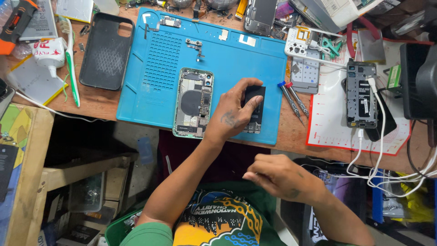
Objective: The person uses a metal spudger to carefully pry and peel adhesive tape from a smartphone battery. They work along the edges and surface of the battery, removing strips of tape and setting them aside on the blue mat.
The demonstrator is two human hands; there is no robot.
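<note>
While resting on the blue mat [236, 59], left hand [232, 114] fingers [248, 86] are pinching a black part [254, 107].
Opened phone [193, 102] is lying just beside them; right hand [277, 175] is hovering loosely curled, empty.

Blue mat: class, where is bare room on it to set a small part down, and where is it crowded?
Free: the blue mat between the small brackets and the left hand, and its lower left beside the opened phone. Crowded: the desk's top edge and the red-edged mat at right.
</note>
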